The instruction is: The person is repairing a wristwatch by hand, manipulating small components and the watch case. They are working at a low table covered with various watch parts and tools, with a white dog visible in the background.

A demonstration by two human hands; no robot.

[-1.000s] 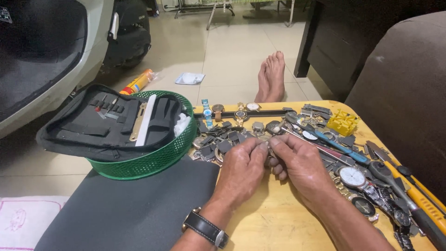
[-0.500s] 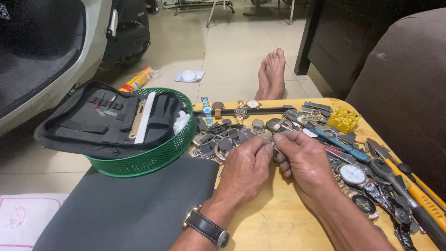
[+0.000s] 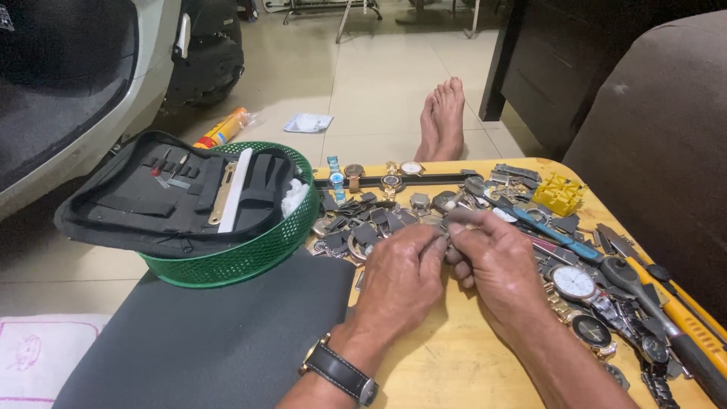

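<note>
The small watch part (image 3: 447, 227) sits pinched between the fingertips of both your hands, left hand (image 3: 401, 276) and right hand (image 3: 496, 261) equally near it, closed together above the table (image 3: 454, 356), just before the watch pile (image 3: 379, 223).

The two hands meet in the middle of the table (image 3: 454, 363), the left hand (image 3: 401, 280) just beside the right hand (image 3: 500, 269), with a heap of watch parts (image 3: 371, 223) right behind them. To the left, a tool case (image 3: 174, 193) lies in a basket (image 3: 250, 257), and a mat (image 3: 204, 341) lies in front of the basket. To the right of the hands lie watches (image 3: 575, 284) and tools (image 3: 659, 303), and bare feet (image 3: 443, 121) rest on the floor behind the table.
</note>
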